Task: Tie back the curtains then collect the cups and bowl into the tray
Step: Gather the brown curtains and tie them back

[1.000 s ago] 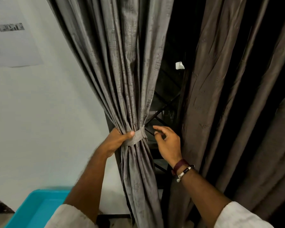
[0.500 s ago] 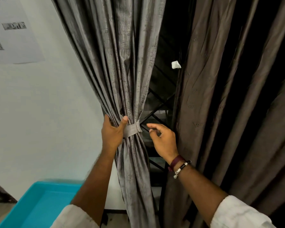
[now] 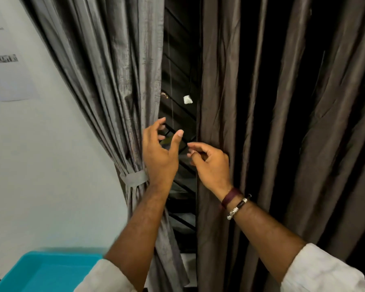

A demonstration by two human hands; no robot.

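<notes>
The left curtain (image 3: 114, 81) is grey, shiny cloth with long folds. It is pulled in tight at about 8 o'clock from the middle of the view, where a flat grey tie band (image 3: 134, 178) wraps round it like a belt. Below the band the cloth hangs down in a narrow bunch.

The left hand (image 3: 159, 153) is up just above the band, at the right edge of that curtain. Its grip is apart: the fingers are spread and bent a little, the thumb sticks up, and it holds nothing.

The right hand (image 3: 212, 165) is just beside it, at 3 o'clock from the left hand. Its fingers are loosely curled and hold nothing, right at the edge of the right curtain (image 3: 261, 123). That curtain is brown, smooth cloth, hanging loose in deep folds.

Between the curtains is a dark gap with thin black bars (image 3: 177, 140) and a small white tag (image 3: 187, 99) hanging.

At 7 o'clock, low in the corner, sits a bright blue plastic tray (image 3: 40, 272) with a raised rim. A white paper sheet (image 3: 6, 66) is stuck on the pale wall (image 3: 51, 165) at 10 o'clock.
</notes>
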